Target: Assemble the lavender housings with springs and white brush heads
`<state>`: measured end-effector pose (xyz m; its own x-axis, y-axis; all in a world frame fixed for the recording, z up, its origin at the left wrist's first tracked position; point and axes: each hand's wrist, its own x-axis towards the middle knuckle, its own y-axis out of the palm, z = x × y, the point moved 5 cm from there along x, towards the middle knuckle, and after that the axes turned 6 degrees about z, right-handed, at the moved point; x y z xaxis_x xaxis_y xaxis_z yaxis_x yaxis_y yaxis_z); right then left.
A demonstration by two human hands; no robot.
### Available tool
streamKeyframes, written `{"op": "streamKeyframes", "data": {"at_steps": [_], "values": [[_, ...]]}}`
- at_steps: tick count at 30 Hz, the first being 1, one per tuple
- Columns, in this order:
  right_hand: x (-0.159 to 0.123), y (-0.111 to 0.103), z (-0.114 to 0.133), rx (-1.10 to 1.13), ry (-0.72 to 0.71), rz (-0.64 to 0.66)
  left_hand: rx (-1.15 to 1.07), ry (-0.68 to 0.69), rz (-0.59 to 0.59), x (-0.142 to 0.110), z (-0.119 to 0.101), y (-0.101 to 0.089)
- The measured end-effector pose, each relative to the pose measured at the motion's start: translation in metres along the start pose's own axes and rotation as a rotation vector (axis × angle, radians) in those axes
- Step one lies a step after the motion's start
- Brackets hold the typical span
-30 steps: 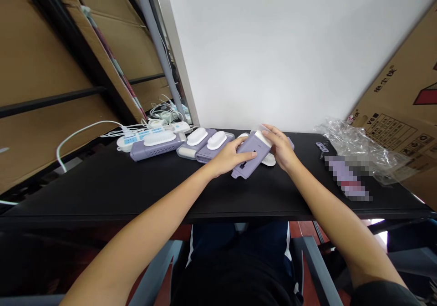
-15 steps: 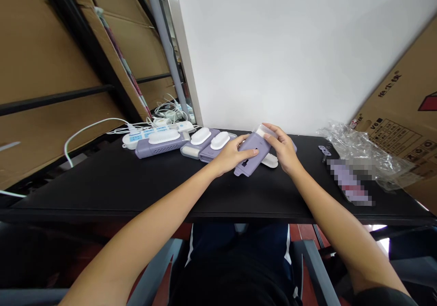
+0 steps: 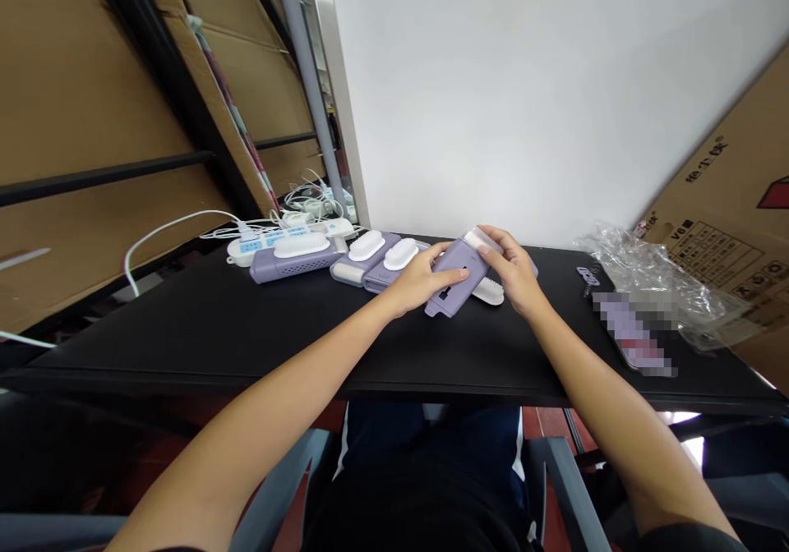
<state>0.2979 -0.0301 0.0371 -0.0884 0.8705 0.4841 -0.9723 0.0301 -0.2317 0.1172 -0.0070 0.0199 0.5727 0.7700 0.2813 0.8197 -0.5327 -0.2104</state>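
The left hand [image 3: 422, 282] and right hand [image 3: 513, 269] grip a lilac plastic case [image 3: 449, 296] from both sides, near the back edge of the black table [image 3: 185, 347]. A white oval piece [image 3: 490, 292] lies just beside the case, by the right hand. Further left, lilac cases [image 3: 289, 267] with white oval tops sit near a white power strip [image 3: 262, 246]. Right of the hands lie crinkled plastic wrap [image 3: 653, 285] and a pixelated packet [image 3: 632, 334], below a cardboard carton [image 3: 721, 240] printed "V6".
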Motion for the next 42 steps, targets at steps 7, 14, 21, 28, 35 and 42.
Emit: {"op": "streamKeyframes", "data": {"at_steps": [7,14,21,28,35,42], "values": [[-0.002,0.004,-0.001,-0.042,0.04,0.008,0.014,0.018,-0.027,0.0,-0.003,-0.002],[-0.005,0.012,-0.003,-0.08,0.049,0.048,0.037,0.011,-0.06,-0.001,-0.004,-0.005],[-0.002,0.011,-0.003,-0.03,0.085,0.154,-0.059,-0.027,-0.022,-0.002,0.002,-0.002],[0.014,-0.062,-0.008,-0.177,0.059,-0.191,-0.401,-0.116,-0.251,-0.001,0.003,-0.015],[0.015,-0.096,-0.029,-0.9,0.226,-0.138,-0.574,-0.113,-0.593,0.003,0.012,-0.047],[-0.007,0.004,-0.031,-1.197,0.322,0.457,-0.553,-0.084,-0.537,0.004,0.014,-0.042]]}}
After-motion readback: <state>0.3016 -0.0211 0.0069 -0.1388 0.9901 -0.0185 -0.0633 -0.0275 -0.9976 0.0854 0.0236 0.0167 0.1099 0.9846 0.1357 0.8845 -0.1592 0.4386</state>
